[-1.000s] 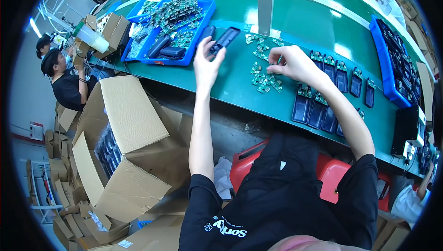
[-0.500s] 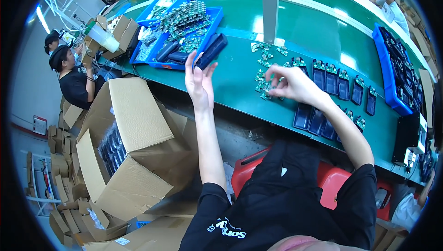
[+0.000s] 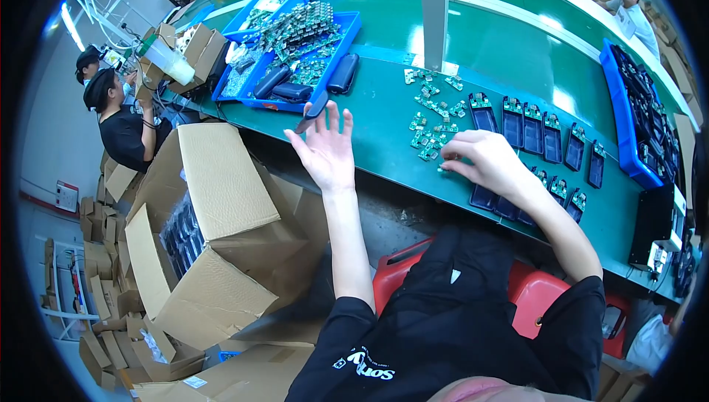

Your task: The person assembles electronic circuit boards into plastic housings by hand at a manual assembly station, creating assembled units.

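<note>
My left hand (image 3: 329, 155) is raised palm up near the blue tray, with its fingers spread. A dark plastic casing (image 3: 317, 107), seen nearly edge-on, rests between its thumb and index finger. My right hand (image 3: 487, 162) is closed in a pinch over the green table, just right of a loose group of small circuit boards (image 3: 427, 138). A small pale bit of a circuit board (image 3: 441, 169) shows at its fingertips; the rest is hidden. Right of that hand stand rows of dark casings (image 3: 533, 132) with green boards at their ends. Further casings are partly hidden under my right forearm.
A divided blue tray (image 3: 251, 99) holds heaped boards and dark casings; another casing (image 3: 343, 73) leans beside it. A grey post (image 3: 433, 18) rises from the table. A blue bin (image 3: 628, 129) stands right, an open carton (image 3: 229, 188) left. Other people work farther off.
My left hand has opened its fingers and dropped slightly, with the casing turned edge-on. My right hand has drawn back a little from the loose boards, toward the right and nearer me.
</note>
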Motion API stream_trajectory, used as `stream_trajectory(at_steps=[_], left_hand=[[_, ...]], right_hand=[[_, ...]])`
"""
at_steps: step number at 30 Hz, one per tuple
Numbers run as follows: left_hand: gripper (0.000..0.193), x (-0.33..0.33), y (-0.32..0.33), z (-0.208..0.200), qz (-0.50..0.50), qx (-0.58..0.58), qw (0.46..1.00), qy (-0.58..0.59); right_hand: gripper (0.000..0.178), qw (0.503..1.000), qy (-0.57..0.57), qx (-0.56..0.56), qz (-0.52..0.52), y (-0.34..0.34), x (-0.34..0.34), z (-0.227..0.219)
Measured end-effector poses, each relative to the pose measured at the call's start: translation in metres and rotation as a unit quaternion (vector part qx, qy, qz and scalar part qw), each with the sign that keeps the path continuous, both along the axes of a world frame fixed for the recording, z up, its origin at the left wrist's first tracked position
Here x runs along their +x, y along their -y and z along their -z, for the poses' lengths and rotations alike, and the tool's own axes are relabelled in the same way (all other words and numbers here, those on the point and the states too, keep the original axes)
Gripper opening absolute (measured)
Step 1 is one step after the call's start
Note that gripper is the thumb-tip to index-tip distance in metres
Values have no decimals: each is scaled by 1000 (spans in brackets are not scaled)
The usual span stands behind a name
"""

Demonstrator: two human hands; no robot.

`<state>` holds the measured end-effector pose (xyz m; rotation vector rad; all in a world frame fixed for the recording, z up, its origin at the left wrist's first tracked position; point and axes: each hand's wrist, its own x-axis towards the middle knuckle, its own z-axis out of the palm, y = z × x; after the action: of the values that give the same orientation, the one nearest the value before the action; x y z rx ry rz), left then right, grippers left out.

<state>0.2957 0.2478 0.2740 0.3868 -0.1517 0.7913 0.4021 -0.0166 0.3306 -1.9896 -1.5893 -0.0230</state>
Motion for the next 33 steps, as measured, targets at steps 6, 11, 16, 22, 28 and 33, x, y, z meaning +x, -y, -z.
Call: stream_trajectory(at_steps=[6, 11, 16, 22, 28, 33], left_hand=[[60, -10, 46, -38, 59, -70, 993, -69], [62, -6, 56, -5, 232, -20, 973, -12], [63, -11, 101, 4, 263, -63, 956, -114], [60, -17, 129, -7, 203, -43, 949, -237], [59, -26, 155, -25, 237, 192, 934, -185], [62, -28, 173, -30, 165, 273, 903, -289]], right_hand=[[16, 986, -137, 79, 49, 13, -4, -27], [17, 967, -199, 142, 75, 25, -12, -41], [17, 960, -190, 183, 92, 32, -21, -45], [19, 964, -164, 184, 101, 46, -20, -45], [19, 972, -77, 209, 71, 44, -30, -50], [19, 972, -92, 205, 68, 40, -39, -43]])
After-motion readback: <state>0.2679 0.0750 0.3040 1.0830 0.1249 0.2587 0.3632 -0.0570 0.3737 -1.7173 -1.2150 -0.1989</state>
